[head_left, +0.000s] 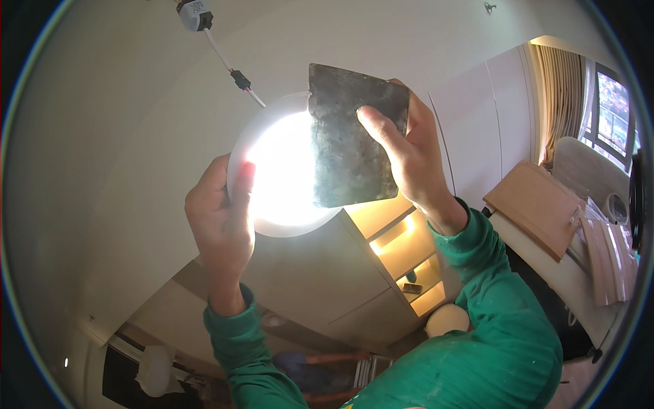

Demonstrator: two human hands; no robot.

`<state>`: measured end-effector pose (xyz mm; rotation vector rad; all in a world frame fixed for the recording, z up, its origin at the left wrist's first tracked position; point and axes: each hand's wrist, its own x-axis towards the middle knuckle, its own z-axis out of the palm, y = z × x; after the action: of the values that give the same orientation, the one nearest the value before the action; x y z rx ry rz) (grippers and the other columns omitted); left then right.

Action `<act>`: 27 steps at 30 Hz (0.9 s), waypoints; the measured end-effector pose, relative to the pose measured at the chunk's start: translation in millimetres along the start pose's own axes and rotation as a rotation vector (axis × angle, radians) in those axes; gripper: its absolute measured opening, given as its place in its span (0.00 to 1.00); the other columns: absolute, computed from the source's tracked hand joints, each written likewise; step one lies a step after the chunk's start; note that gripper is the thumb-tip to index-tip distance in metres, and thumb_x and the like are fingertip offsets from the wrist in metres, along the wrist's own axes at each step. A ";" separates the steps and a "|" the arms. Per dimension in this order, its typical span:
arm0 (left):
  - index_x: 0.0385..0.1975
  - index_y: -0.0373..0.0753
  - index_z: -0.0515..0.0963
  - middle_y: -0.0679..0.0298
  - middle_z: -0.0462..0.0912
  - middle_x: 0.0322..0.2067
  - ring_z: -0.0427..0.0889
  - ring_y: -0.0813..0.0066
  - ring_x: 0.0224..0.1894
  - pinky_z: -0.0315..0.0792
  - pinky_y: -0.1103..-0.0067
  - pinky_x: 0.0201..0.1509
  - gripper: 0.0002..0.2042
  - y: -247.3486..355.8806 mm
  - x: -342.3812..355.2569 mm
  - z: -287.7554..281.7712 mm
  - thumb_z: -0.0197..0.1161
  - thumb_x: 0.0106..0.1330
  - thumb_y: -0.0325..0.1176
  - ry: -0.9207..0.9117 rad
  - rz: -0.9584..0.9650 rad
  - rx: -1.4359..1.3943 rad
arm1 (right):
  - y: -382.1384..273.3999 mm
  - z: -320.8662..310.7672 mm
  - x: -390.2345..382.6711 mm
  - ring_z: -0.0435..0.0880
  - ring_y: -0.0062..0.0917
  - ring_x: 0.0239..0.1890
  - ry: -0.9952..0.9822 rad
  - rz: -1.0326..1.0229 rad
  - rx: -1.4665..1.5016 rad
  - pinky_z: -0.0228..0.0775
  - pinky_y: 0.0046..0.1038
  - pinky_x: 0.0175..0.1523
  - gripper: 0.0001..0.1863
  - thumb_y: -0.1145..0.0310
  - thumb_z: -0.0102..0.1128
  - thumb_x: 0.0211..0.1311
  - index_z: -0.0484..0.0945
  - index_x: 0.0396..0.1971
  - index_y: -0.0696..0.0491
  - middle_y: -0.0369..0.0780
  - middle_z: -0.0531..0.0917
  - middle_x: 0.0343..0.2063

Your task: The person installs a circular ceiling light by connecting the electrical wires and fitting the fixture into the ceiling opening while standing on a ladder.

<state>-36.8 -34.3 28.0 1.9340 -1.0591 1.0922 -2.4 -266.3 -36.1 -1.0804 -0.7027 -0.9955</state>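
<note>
A round ceiling light (283,177) with a white rim glows brightly in the middle of the view. My left hand (221,215) grips its left edge, with the thumb laid over the lit face. In my right hand (412,146) is a dark grey, scuffed rectangular plate (351,143), pinched at its right edge with the thumb on the near face. The plate covers the right part of the light; whether the two touch I cannot tell. From behind the light a white cable (219,51) with a black connector (240,79) runs up to a small driver box (195,14).
Pale ceiling (129,136) surrounds the light. Lit shelves (402,245) stand below it, beside white cabinet doors (477,123). At right, a flat brown cardboard piece (535,204) and plastic-wrapped pieces (610,259) lie on furniture near a curtain (558,95) and window.
</note>
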 end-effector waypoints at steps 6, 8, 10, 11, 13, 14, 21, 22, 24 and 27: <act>0.40 0.29 0.81 0.72 0.72 0.23 0.64 0.86 0.26 0.58 0.83 0.30 0.11 -2.8 1.6 -8.6 0.60 0.75 0.33 -0.038 -0.001 0.037 | -2.4 -5.0 5.3 0.79 0.23 0.45 -0.051 0.016 0.021 0.71 0.27 0.53 0.17 0.71 0.60 0.67 0.75 0.53 0.60 0.39 0.82 0.43; 0.40 0.29 0.81 0.72 0.73 0.24 0.65 0.86 0.27 0.58 0.84 0.30 0.11 -4.3 0.6 -10.3 0.60 0.75 0.33 -0.040 -0.025 -0.014 | 1.5 -2.2 5.5 0.80 0.24 0.46 -0.058 0.003 0.044 0.71 0.27 0.54 0.17 0.71 0.59 0.68 0.75 0.54 0.60 0.40 0.82 0.44; 0.40 0.29 0.80 0.72 0.73 0.25 0.65 0.86 0.28 0.58 0.84 0.31 0.11 -5.6 0.5 -11.9 0.60 0.76 0.33 -0.049 -0.034 -0.039 | -4.8 0.6 7.3 0.80 0.24 0.46 -0.058 0.052 0.117 0.72 0.28 0.54 0.17 0.70 0.59 0.68 0.75 0.54 0.60 0.39 0.82 0.44; 0.40 0.29 0.80 0.72 0.74 0.26 0.66 0.86 0.28 0.59 0.85 0.32 0.11 -6.4 1.2 -12.7 0.60 0.76 0.33 -0.057 -0.032 -0.038 | -8.2 1.1 8.2 0.80 0.23 0.46 -0.058 0.075 0.152 0.72 0.28 0.54 0.17 0.69 0.59 0.69 0.75 0.54 0.60 0.39 0.82 0.44; 0.40 0.29 0.81 0.72 0.74 0.26 0.67 0.86 0.29 0.60 0.85 0.33 0.11 -9.0 3.1 -13.6 0.60 0.76 0.33 -0.059 -0.041 -0.043 | -10.7 1.4 8.8 0.80 0.22 0.44 -0.084 0.182 0.284 0.72 0.27 0.53 0.16 0.68 0.59 0.69 0.76 0.52 0.59 0.38 0.82 0.42; 0.41 0.29 0.81 0.72 0.74 0.26 0.67 0.86 0.30 0.61 0.85 0.34 0.11 -11.2 5.0 -13.6 0.60 0.76 0.33 -0.053 -0.052 -0.050 | -11.1 1.7 9.0 0.80 0.22 0.43 -0.098 0.235 0.348 0.72 0.27 0.52 0.15 0.68 0.59 0.69 0.76 0.51 0.59 0.37 0.82 0.41; 0.41 0.29 0.81 0.71 0.75 0.27 0.68 0.86 0.30 0.62 0.85 0.35 0.11 -5.7 3.1 -1.6 0.58 0.77 0.33 0.034 -0.055 -0.112 | 12.4 2.5 -0.9 0.78 0.17 0.38 0.047 0.039 0.149 0.71 0.23 0.45 0.09 0.67 0.61 0.69 0.76 0.42 0.57 0.35 0.80 0.35; 0.41 0.29 0.81 0.71 0.75 0.26 0.67 0.86 0.30 0.62 0.85 0.34 0.11 -4.8 2.3 -1.5 0.58 0.77 0.33 0.023 -0.060 -0.097 | 13.6 4.6 -0.4 0.78 0.17 0.37 0.065 0.011 0.158 0.71 0.23 0.45 0.09 0.68 0.61 0.69 0.76 0.42 0.57 0.35 0.80 0.35; 0.41 0.30 0.81 0.72 0.74 0.25 0.66 0.86 0.28 0.61 0.85 0.33 0.11 -2.2 0.0 -2.3 0.59 0.77 0.34 0.002 -0.072 -0.064 | 12.0 7.9 1.2 0.78 0.17 0.37 0.099 -0.038 0.168 0.71 0.23 0.45 0.09 0.68 0.61 0.68 0.76 0.42 0.57 0.35 0.81 0.34; 0.40 0.30 0.81 0.72 0.72 0.23 0.64 0.86 0.26 0.58 0.84 0.29 0.12 -5.7 -2.2 1.5 0.59 0.76 0.34 -0.030 0.022 0.001 | 6.3 9.2 2.5 0.78 0.17 0.36 0.127 -0.068 0.152 0.71 0.24 0.45 0.09 0.69 0.61 0.68 0.76 0.42 0.57 0.35 0.81 0.33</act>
<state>-32.0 -32.3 24.5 1.9499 -1.0989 1.0787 4.4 -257.5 -33.3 -0.8584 -0.7034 -1.0424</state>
